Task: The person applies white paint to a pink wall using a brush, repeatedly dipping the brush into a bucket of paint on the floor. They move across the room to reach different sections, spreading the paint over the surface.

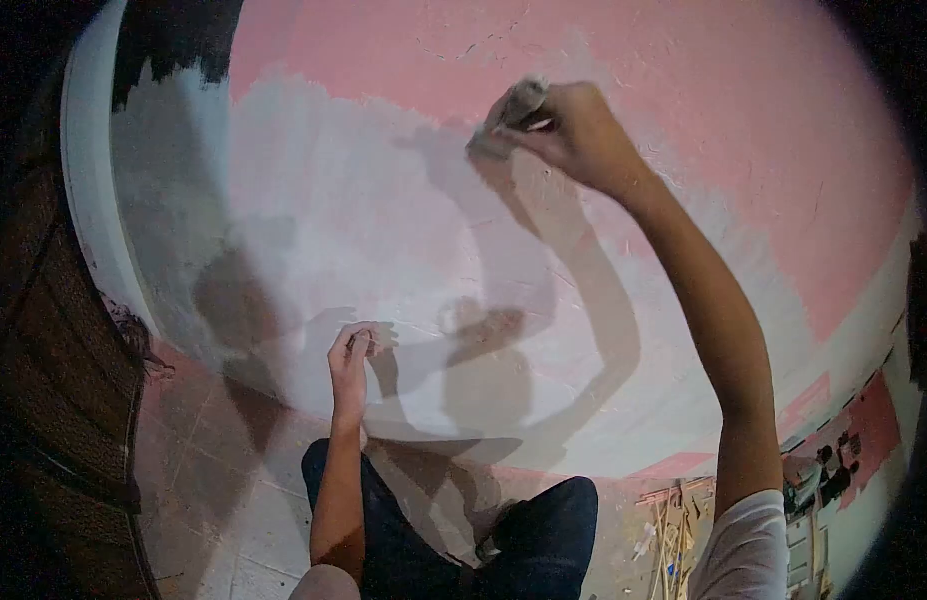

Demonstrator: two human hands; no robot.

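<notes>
One brush [525,104] is in view, with two bare hands and a broad wall that bears three colours: pink above, whitish paint below, and a black patch at the upper left. The brush sits in the right hand [576,130], whose fingers are closed around it; its lower end pokes out to the left of the fingers, at or just beside the wall [364,210], though which is unclear. The brush is near the ragged border between pink and whitish paint.

The left hand [352,355] is raised lower down, well apart from the brush, its fingers bent; whether they grip anything cannot be told. Two knees in dark trousers [549,535] show below. On the floor [269,510], at the lower right, lie several thin sticks [667,525], too jumbled to count.
</notes>
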